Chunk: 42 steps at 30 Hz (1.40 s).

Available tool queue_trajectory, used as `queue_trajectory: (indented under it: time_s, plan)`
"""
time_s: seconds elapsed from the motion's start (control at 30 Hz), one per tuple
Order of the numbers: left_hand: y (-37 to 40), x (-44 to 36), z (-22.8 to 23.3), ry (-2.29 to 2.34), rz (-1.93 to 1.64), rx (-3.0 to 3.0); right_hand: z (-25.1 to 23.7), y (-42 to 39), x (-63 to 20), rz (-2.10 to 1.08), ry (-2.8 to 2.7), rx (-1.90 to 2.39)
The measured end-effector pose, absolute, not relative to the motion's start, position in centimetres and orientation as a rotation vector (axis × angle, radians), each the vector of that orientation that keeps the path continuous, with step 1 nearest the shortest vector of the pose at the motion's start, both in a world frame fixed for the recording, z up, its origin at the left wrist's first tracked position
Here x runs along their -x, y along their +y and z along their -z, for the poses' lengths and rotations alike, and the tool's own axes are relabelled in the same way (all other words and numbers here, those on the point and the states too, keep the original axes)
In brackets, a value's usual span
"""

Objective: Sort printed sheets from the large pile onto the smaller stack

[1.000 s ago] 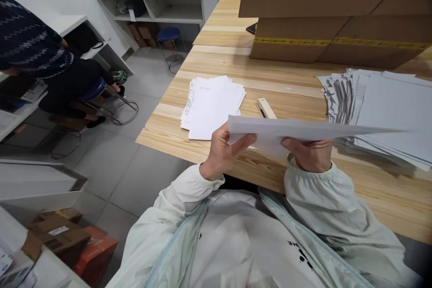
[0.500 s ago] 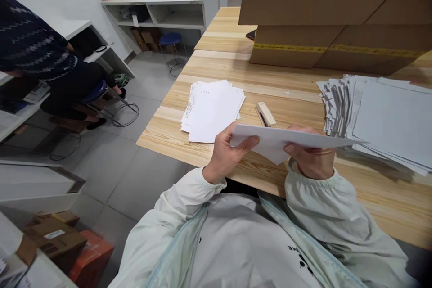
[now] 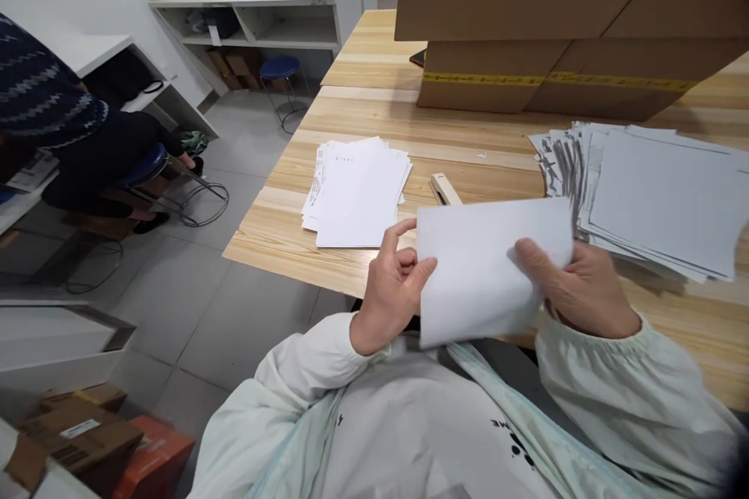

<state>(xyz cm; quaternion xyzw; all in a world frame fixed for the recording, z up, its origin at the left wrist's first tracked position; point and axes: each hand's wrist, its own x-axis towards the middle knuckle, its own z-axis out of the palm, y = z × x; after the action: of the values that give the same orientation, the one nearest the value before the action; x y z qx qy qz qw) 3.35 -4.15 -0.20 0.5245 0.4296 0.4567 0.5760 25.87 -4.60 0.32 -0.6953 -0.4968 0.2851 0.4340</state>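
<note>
A white sheet of paper is held up in front of me over the table's near edge, its blank face towards me. My left hand pinches its left edge, thumb on the near face. On the right side, my right hand grips it with the thumb across the front and the fingers hidden behind. Beyond the sheet lies a beige stapler, partly covered by the paper. A small pile of papers rests to the left, and a taller, uneven stack of papers to the right.
Large cardboard boxes stand at the back of the wooden table. At left, a person sits on a blue stool. Brown cartons and an orange box are on the floor at lower left.
The paper has turned from nearly edge-on to facing me. My right hand has moved right and lower with its thumb now on the front. The view has shifted slightly right.
</note>
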Motion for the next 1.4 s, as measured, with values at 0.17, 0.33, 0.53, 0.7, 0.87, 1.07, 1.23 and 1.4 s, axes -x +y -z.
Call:
queue_trajectory:
  time_s: [0.17,0.33,0.53,0.7,0.87,1.07,1.23,1.4]
  plan:
    - [-5.5,-4.7,3.0,1.049,-0.799,-1.223,3.2,-5.6,-28.5,-1.208,-1.040,1.848]
    - [-3.0,-6.5,3.4,0.955,-0.498,-0.982,5.5,-4.4,-30.7,-1.016,-1.131,1.862]
    - [0.1,-8.0,3.6,0.955,-0.480,-0.849,6.6,-1.5,-32.0,-0.739,-1.390,1.807]
    - [1.0,-8.8,3.9,1.040,-0.555,-0.847,4.6,-2.0,-33.4,-0.231,-1.826,2.020]
    - [2.1,-9.3,3.7,1.064,-0.558,-0.889,-2.3,-3.4,-33.2,0.447,-1.922,2.044]
    - [2.6,-9.9,4.3,1.046,-0.533,-0.847,-4.5,5.6,-26.7,0.193,-2.176,1.439]
    - [2.7,-10.1,4.7,1.063,-0.560,-0.808,1.9,13.7,-21.5,-0.037,-2.241,1.337]
    - [3.0,-10.2,4.7,1.067,-0.531,-0.789,6.1,14.6,-20.1,-0.066,-2.269,1.411]
